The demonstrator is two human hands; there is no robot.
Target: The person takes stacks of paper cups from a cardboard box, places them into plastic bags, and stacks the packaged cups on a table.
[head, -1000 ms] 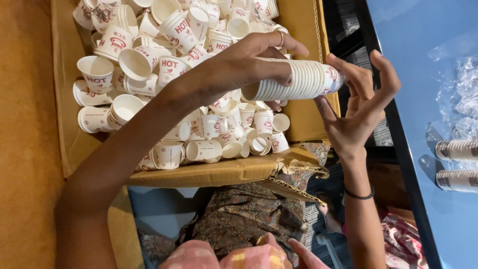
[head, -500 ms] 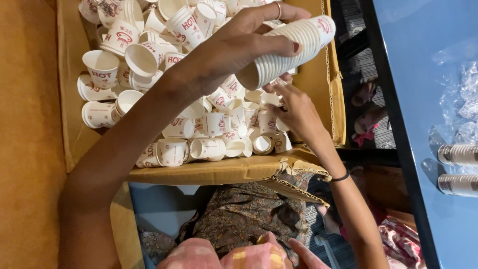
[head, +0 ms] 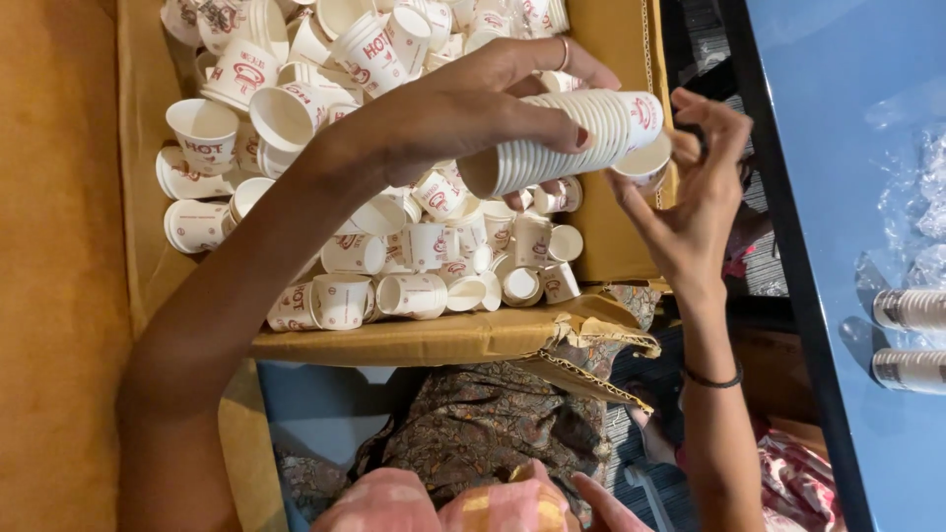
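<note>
Nested white paper cups with red print, stacked into a long sleeve [head: 567, 141], lie almost level in the upper centre of the frame, open end toward the lower left and base end toward the right. The sleeve hangs above the open brown cardboard box [head: 434, 340], not resting on it.

Left hand [head: 473, 94]: enters from the lower left along a bare forearm and grips the sleeve from above. Fingers are curled and pressed around the stack, with the thumb underneath. A ring sits on one finger.

Right hand [head: 690, 202]: rises from the lower right, palm toward the stack. Its fingertips pinch one single white paper cup [head: 642, 163] at the base end of the sleeve. The cup touches the stack; whether it is fully seated cannot be determined. A thin dark band [head: 714, 379] circles this wrist.

Loose white paper cups [head: 325, 207] of the same kind fill the box, lying on their sides and at mixed angles across the upper left and centre.

A blue tabletop [head: 847, 148] runs down the right edge of the frame. Two further cup stacks [head: 912, 335] lie on it at the right margin, beside crumpled clear plastic wrap [head: 921, 217].

Patterned brown fabric [head: 473, 424] shows below the box.
</note>
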